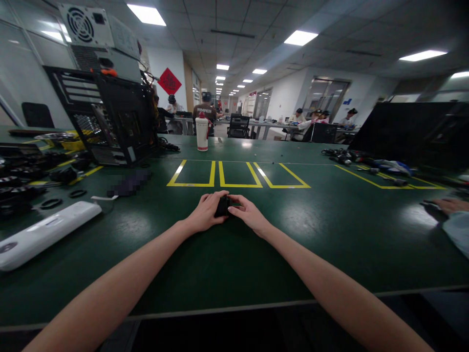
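Observation:
Between my two hands is a small black object (222,207), low over or on the green tabletop (220,264); its kind I cannot make out. My left hand (205,211) is wrapped round its left side, thumb in front and fingers over the top. From the right, my right hand (247,213) pinches at its edge with thumb and fingertips. Both hands hide much of the object. Just beyond them, yellow tape outlines (240,186) mark the table.
An open black computer case (124,117) with a power supply (98,29) on top stands at left. Nearer are a white power strip (47,237) and cables. A white cup (202,133) stands farther back. At right are a black monitor (414,137) and another person's hand (445,205).

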`<act>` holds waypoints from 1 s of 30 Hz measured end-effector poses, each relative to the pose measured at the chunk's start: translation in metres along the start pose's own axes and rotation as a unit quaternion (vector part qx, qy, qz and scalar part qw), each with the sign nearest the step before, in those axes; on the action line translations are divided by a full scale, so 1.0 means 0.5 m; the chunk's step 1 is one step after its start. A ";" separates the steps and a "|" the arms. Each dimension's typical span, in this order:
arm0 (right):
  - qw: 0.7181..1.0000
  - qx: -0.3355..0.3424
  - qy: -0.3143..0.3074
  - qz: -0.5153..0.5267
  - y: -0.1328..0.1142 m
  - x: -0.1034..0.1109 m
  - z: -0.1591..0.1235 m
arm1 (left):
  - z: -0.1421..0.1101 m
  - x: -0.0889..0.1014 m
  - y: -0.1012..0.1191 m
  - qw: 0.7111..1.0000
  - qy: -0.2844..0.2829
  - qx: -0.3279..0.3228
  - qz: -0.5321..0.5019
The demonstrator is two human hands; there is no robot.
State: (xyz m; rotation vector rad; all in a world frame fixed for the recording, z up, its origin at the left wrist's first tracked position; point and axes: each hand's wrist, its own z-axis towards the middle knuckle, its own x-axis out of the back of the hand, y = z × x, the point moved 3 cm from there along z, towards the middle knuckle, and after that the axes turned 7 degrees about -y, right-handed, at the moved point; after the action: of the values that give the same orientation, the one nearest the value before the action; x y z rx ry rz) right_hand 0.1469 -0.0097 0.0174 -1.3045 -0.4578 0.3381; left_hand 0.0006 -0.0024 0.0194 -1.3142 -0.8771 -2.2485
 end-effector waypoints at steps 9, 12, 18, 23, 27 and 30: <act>0.999 0.032 0.027 0.007 0.005 0.002 0.006 | 0.001 -0.001 -0.001 1.000 0.001 -0.004 0.002; 0.999 0.026 0.032 0.001 0.005 0.003 0.007 | 0.002 -0.003 -0.002 1.000 0.006 -0.002 0.002; 1.000 0.004 -0.002 0.021 0.002 0.000 0.003 | 0.000 -0.002 -0.001 1.000 0.005 -0.002 0.001; 0.999 0.025 0.008 0.026 0.005 -0.002 0.001 | 0.000 -0.002 -0.002 1.000 0.004 0.000 0.000; 0.999 0.035 0.017 0.002 0.006 0.000 0.002 | 0.000 -0.002 -0.002 1.000 0.004 0.000 0.001; 0.999 0.029 0.019 -0.009 0.003 0.002 0.003 | 0.000 -0.001 -0.001 1.000 0.002 0.000 0.000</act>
State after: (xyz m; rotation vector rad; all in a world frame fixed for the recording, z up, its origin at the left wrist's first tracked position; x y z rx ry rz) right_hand 0.1468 -0.0077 0.0164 -1.2482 -0.4248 0.3077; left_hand 0.0005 -0.0019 0.0185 -1.3079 -0.8764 -2.2501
